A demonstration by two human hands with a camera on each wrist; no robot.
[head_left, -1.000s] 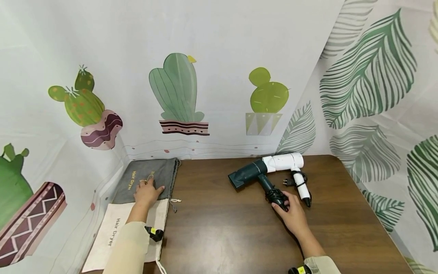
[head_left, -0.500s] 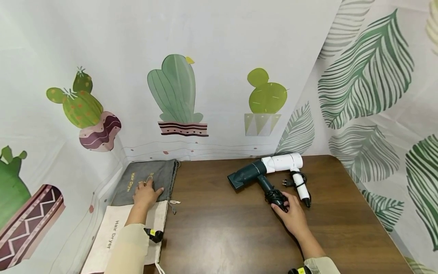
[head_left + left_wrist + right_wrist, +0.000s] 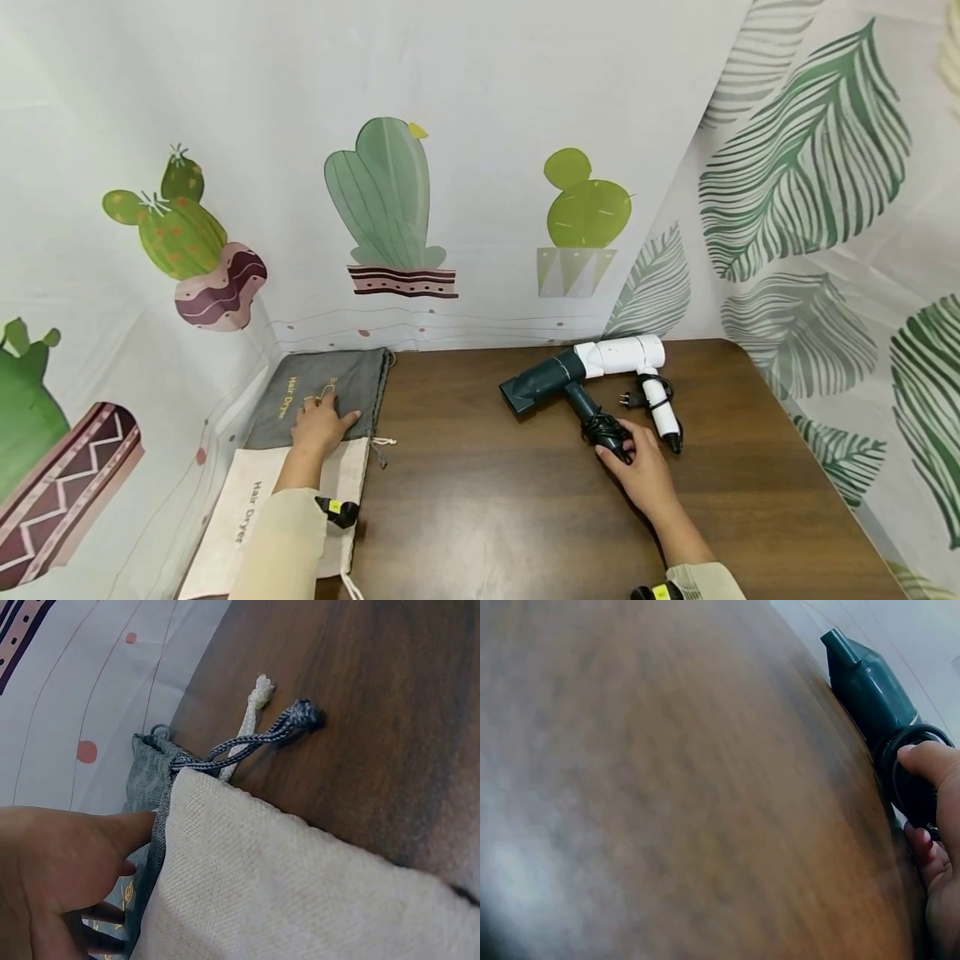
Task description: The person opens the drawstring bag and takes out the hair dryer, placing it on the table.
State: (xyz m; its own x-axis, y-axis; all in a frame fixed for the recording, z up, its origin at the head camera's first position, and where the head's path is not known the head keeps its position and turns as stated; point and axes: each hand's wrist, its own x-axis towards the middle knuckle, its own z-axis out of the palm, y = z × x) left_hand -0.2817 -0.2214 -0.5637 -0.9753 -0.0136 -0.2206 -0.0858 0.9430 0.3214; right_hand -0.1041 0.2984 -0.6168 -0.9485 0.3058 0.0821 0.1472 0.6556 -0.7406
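Note:
My left hand (image 3: 318, 429) rests on a grey drawstring bag (image 3: 360, 371) printed "Hair Dryer", its fingers spread on the cloth. Below, a cream drawstring bag (image 3: 238, 512) with the same print overlaps the grey one's edge, partly under my left forearm. In the left wrist view, the thumb of the left hand (image 3: 60, 877) touches the grey bag (image 3: 150, 780). My right hand (image 3: 647, 475) holds the handle end of a dark green hair dryer (image 3: 546, 383), where a black cord is wound. The right wrist view shows thumb and fingers around that coil.
A white hair dryer (image 3: 622, 355) lies against the green one at the back right, its cord and plug (image 3: 634, 400) beside the handle. The wooden table (image 3: 465, 500) meets a wall sheet (image 3: 487, 208) printed with cacti and leaves. Drawstring ends (image 3: 300, 716) lie on the wood.

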